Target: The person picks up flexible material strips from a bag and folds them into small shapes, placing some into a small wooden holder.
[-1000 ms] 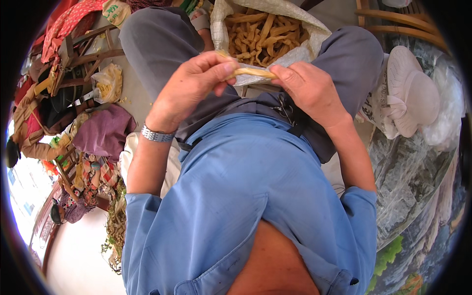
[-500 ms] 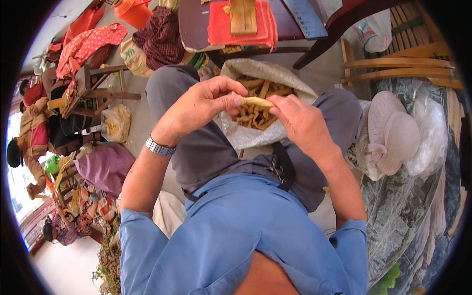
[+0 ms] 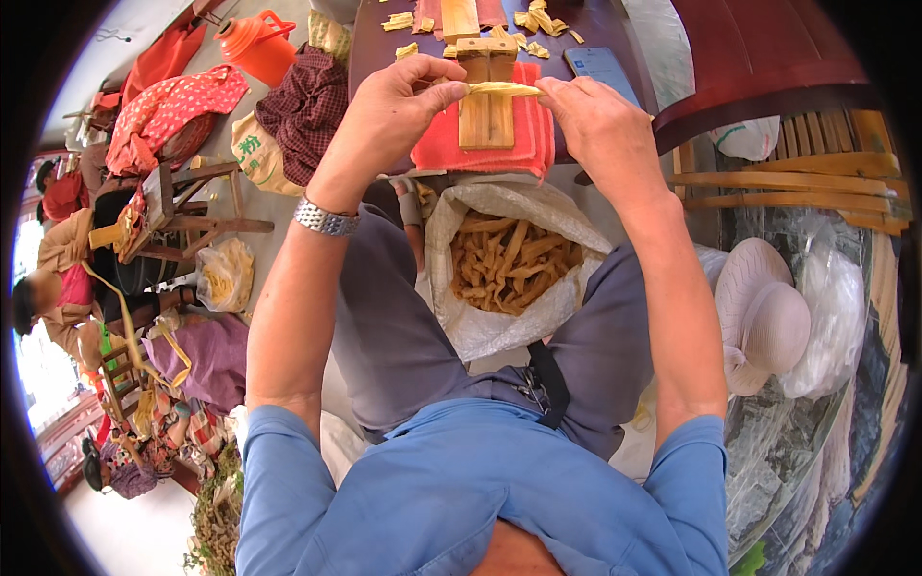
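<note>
Between my two hands a pale yellow strip (image 3: 506,88) is held out level, one end in each hand. My left hand (image 3: 415,94) pinches its left end, and my right hand (image 3: 594,113) pinches the right end with thumb and fingers. The strip lies across or just above a wooden block tool (image 3: 487,130) with an upright piece at its far end; I cannot tell whether they touch. Under the tool is a folded red cloth (image 3: 533,144) on the dark table (image 3: 384,58). Below, between my knees, a white woven sack (image 3: 437,245) holds many brownish-yellow dried strips (image 3: 514,264).
Yellow pieces (image 3: 540,19) and a phone-like blue slab (image 3: 600,69) lie on the table. A wooden chair (image 3: 788,182), a pale hat (image 3: 768,307) and clear plastic (image 3: 834,326) are at the right. At the left are a wooden stool (image 3: 197,206), an orange bucket (image 3: 257,46) and other people (image 3: 62,288).
Both hands have moved up and away from above the sack to the wooden tool, carrying the yellow strip. The view has shifted, showing more of the table and the sack's contents.
</note>
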Tool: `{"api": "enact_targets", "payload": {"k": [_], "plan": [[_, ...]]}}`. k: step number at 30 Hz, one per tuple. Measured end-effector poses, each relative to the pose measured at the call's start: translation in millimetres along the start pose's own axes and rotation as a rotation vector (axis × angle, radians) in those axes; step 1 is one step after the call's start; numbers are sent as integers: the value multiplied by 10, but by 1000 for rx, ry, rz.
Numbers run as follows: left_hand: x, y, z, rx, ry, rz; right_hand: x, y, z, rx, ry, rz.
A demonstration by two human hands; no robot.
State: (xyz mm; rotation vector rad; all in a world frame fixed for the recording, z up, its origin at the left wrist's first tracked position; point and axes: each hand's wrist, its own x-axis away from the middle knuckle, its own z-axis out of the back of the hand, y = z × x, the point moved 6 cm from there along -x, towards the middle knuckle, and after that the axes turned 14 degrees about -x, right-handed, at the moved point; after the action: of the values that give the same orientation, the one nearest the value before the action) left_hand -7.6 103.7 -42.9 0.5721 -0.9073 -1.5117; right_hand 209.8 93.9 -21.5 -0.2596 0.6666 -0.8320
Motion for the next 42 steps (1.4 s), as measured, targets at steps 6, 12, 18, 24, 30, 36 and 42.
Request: {"api": "enact_targets", "payload": {"k": [6,12,18,24,30,36,42], "plan": [[132,-35,-279,-424,111,-93,235,49,-413,60,-288,-234],[258,-343,-196,-57,128,252,423,150,-378,-63,-260,-315],[328,-303,-358,520,43,327,606,167,-354,-859,-82,-974],[259,-229,-412,851,5,226,533,228,-301,-952,-23,-934],[293,-105,-410,811,157,159,359,39,-307,-1124,18,-882],[364,57,-293,677,238,136,151,-204,-143,-896,130,-643],[388,102,-298,716,132,207,33,-211,-132,-747,127,-470]]}}
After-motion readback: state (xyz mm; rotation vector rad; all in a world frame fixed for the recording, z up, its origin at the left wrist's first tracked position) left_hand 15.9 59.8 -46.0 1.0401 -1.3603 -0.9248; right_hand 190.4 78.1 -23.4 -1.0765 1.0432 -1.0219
